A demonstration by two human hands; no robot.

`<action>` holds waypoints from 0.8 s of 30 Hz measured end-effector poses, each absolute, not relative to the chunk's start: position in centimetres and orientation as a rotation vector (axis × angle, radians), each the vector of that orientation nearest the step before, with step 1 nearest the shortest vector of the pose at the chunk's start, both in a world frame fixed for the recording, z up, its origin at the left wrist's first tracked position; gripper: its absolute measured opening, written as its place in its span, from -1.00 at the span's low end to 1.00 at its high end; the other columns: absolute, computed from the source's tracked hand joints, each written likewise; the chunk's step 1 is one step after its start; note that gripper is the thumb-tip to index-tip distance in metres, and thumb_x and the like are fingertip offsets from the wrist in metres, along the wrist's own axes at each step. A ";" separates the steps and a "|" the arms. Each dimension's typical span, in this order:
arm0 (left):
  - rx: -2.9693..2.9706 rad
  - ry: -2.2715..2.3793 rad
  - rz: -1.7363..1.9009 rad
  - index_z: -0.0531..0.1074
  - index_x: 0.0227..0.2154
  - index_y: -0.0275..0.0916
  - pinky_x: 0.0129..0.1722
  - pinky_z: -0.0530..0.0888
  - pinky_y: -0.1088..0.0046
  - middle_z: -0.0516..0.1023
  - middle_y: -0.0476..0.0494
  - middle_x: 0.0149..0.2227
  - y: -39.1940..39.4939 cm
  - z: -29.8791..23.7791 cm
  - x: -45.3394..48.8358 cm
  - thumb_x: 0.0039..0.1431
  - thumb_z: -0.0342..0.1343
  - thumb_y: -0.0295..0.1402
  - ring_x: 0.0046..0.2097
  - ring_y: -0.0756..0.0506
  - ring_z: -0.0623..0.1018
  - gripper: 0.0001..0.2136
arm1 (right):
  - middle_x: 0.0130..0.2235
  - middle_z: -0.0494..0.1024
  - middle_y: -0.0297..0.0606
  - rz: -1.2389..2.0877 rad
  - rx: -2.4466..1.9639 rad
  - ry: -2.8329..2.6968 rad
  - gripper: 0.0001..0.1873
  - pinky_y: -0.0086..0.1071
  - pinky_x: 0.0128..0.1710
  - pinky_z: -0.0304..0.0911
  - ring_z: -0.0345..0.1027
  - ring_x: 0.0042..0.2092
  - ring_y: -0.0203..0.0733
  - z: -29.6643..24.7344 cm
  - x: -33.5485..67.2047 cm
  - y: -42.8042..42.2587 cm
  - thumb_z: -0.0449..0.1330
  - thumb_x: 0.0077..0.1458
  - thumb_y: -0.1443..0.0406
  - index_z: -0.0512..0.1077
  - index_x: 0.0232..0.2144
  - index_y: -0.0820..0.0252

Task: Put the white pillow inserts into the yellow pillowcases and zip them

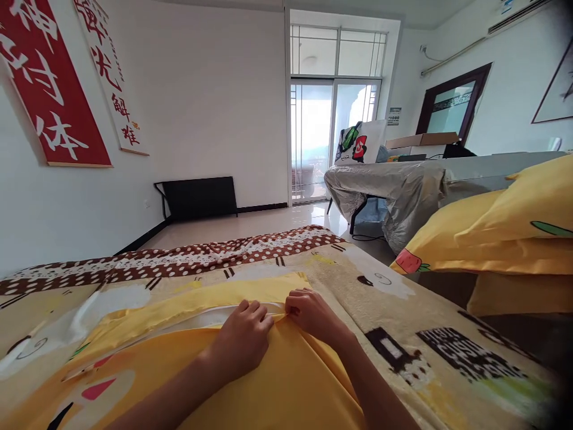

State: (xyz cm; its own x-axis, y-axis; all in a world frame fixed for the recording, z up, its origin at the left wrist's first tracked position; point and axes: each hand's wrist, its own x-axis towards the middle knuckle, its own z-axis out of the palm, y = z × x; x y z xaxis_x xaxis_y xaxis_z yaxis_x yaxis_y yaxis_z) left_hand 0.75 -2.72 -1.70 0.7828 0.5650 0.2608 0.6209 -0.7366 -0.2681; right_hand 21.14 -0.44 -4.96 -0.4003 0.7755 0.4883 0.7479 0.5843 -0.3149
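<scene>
A yellow pillowcase [286,388] with a pink and black cartoon print lies in front of me on a patterned blanket [340,280]. Along its far side the opening gapes, and a strip of white filling, probably a pillow [201,318], shows inside. My left hand [246,334] rests near the middle of that opening, its fingers curled over the edge. Just to its right, my right hand [313,315] pinches the same edge between thumb and fingers. The fingertips of both hands are partly hidden by fabric and knuckles.
Yellow pillows [505,221] are stacked at the right. Behind them stands a table under a plastic cover [394,185], bearing a printed bag [360,143] and a cardboard box [421,140]. A black folded panel [199,198] leans against the far wall, left of glass sliding doors [333,137].
</scene>
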 end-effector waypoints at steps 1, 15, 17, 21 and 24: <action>-2.697 -0.946 -0.209 0.37 -0.37 -0.24 -0.24 0.36 0.31 0.46 -0.12 -0.31 -2.7 -1.3 1.3 0.19 -0.09 -0.47 -0.24 -0.13 0.43 -0.86 | -0.47 0.46 -0.37 0.050 -1.202 -2.213 -0.80 -0.47 -0.32 0.02 0.20 -0.42 -0.36 -5.0 21.2 -0.4 0.09 -0.13 0.55 0.41 -0.57 0.20; -2.788 -1.569 -0.377 0.39 -0.25 -0.20 -0.37 0.36 0.41 0.58 -0.15 -0.34 -0.1 -1.9 5.1 0.28 -0.20 -0.34 -0.28 -0.16 0.56 -0.76 | -0.47 0.47 -0.38 0.053 -1.224 -2.190 -0.82 -0.46 -0.30 0.06 0.21 -0.44 -0.35 -4.4 21.3 -0.9 0.12 -0.03 0.52 0.39 -0.55 0.20; -2.784 -1.601 -0.388 0.40 -0.25 -0.19 -0.35 0.37 0.40 0.58 -0.13 -0.32 0.1 -2.0 5.1 0.25 -0.13 -0.32 -0.27 -0.16 0.55 -0.79 | -0.47 0.46 -0.37 0.042 -1.220 -2.191 -0.82 -0.46 -0.31 0.06 0.19 -0.45 -0.35 -4.5 21.3 -0.9 0.12 0.01 0.49 0.38 -0.57 0.21; -2.797 -1.615 -0.374 0.45 -0.28 -0.19 -0.31 0.39 0.39 0.59 -0.12 -0.31 0.2 -2.0 5.0 0.21 -0.06 -0.31 -0.26 -0.15 0.55 -0.81 | -0.48 0.45 -0.37 0.035 -1.235 -2.196 -0.81 -0.46 -0.32 0.03 0.17 -0.45 -0.36 -4.5 21.3 -0.8 0.12 0.02 0.50 0.37 -0.57 0.21; -2.801 -1.614 -0.341 0.48 -0.30 -0.21 -0.29 0.41 0.37 0.58 -0.16 -0.30 0.1 -1.9 4.9 0.17 -0.03 -0.34 -0.25 -0.15 0.55 -0.82 | -0.47 0.45 -0.37 0.027 -1.239 -2.207 -0.81 -0.46 -0.33 0.02 0.17 -0.45 -0.36 -4.6 21.3 -0.7 0.12 0.00 0.51 0.38 -0.57 0.21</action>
State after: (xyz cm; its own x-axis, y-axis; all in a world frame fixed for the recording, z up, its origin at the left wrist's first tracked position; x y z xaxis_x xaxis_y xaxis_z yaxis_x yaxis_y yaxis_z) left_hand 4.93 0.10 -1.93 0.4865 0.8646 0.1260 0.8418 -0.5024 0.1976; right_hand 21.26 -0.73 -4.64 -0.3838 0.7826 0.4901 0.7704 0.5640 -0.2973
